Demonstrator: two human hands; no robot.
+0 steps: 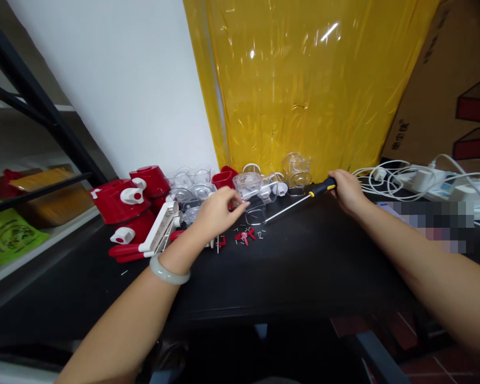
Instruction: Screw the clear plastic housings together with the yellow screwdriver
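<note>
Head view, right hand (346,189): clenched round the black-and-yellow handle of the screwdriver (300,201).
Left hand (216,213): fingers pinched at a clear plastic cup (247,185), just left of the screwdriver's tip; grip hidden.
Screwdriver axis: handle up-right, shaft slanting down-left across the desk (304,261) toward the left hand.
Below the tip: small red clips (245,235).
Far left of it: red housings (122,200).

Glossy yellow plastic sheet (304,80), matt black table (304,266), shiny metal screwdriver (300,201), clear plastic cups (248,184)
</note>
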